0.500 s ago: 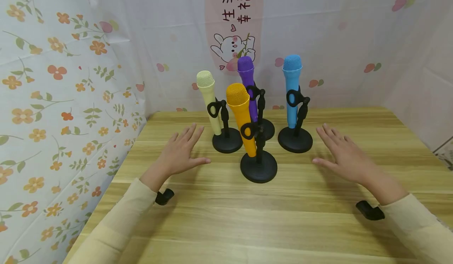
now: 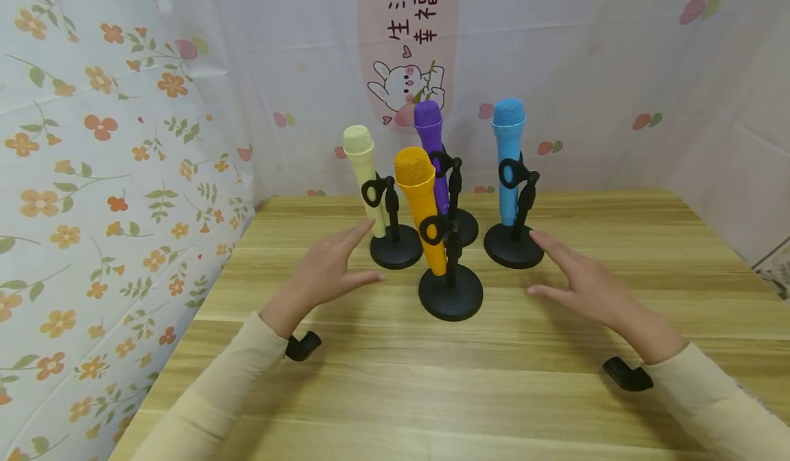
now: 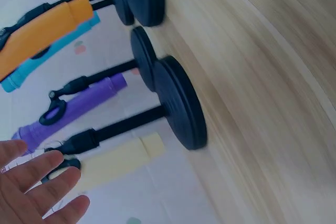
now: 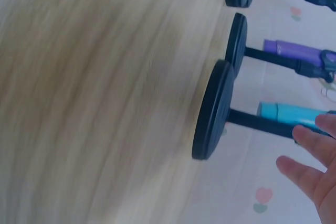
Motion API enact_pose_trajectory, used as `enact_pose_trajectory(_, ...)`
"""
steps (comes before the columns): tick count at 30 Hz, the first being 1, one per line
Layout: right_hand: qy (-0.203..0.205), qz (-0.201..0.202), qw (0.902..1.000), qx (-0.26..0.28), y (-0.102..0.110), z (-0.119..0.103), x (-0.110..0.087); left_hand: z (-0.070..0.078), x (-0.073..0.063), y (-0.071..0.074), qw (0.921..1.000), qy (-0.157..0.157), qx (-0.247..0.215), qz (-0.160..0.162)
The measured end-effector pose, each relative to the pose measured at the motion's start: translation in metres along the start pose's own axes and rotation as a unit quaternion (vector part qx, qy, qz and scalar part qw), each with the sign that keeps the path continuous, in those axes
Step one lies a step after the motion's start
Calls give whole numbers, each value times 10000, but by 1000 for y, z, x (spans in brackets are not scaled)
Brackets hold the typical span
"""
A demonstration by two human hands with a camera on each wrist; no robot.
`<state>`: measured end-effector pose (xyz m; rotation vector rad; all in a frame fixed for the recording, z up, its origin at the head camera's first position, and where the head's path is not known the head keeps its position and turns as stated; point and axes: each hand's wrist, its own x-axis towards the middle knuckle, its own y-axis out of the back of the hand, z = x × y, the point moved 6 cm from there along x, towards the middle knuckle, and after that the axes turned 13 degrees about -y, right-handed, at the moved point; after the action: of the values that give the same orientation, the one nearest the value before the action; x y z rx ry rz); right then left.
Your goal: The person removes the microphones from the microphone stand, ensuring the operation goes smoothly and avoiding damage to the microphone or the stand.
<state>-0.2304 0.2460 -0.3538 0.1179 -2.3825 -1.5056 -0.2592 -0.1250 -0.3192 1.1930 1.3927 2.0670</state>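
Left hand (image 2: 321, 269) extended, empty, near cream microphone (image 2: 363, 169) at left; right hand (image 2: 586, 286) likewise, near blue microphone (image 2: 509, 138) at right. Orange microphone (image 2: 422, 204) stands between them.

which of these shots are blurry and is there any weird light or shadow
Head view: fairly crisp on the orange microphone, with soft shadows on the table near the right hand; left wrist view: scene turned sideways, wood grain smeared, pale yellow microphone washed out; right wrist view: also sideways, grain blurred.
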Motion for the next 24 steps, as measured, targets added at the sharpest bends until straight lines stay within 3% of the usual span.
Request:
enact_pose_trajectory(5, 119, 55, 9984, 545, -7, -10, 4, 6, 7, 1, 9958, 48, -779, 484)
enact_pose_trajectory(10, 221, -29, 9918, 1255, -15, -21, 10, 11, 16, -1, 9836, 131, -1623, 779)
enact_pose_trajectory(14, 390, -18, 9837, 1753, -22, -32, 15, 15, 23, -2, 9744, 199, -2021, 970)
enact_pose_trajectory(18, 527, 39, 9678, 2461, -27, -42, 21, 18, 29, -3, 9628, 226, -2381, 1255)
enact_pose_trajectory(24, 360, -94, 9404, 3381, -36, -51, 31, 22, 39, -5, 9446, 344, -2874, 1548)
